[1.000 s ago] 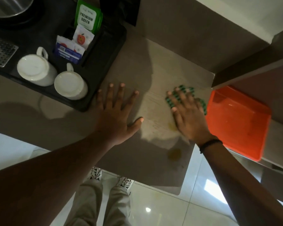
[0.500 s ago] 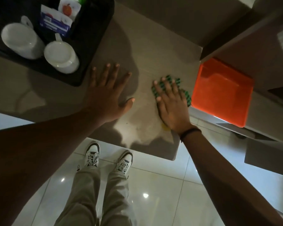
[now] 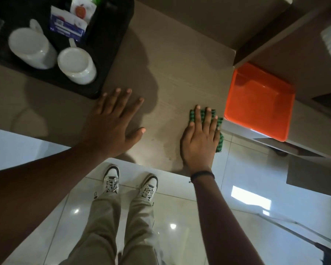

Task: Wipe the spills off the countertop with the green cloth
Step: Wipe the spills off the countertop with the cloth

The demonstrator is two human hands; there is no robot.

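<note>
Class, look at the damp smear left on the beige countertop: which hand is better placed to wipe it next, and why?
The right hand: it presses flat on the green checked cloth beside the damp smear. The left hand lies bare on the beige countertop.

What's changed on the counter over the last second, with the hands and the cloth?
The right hand has slid the green cloth toward the near right corner of the countertop, covering the yellowish spots seen earlier; a damp smear remains. The left hand stays flat; the mugs and orange tray are unmoved.
</note>
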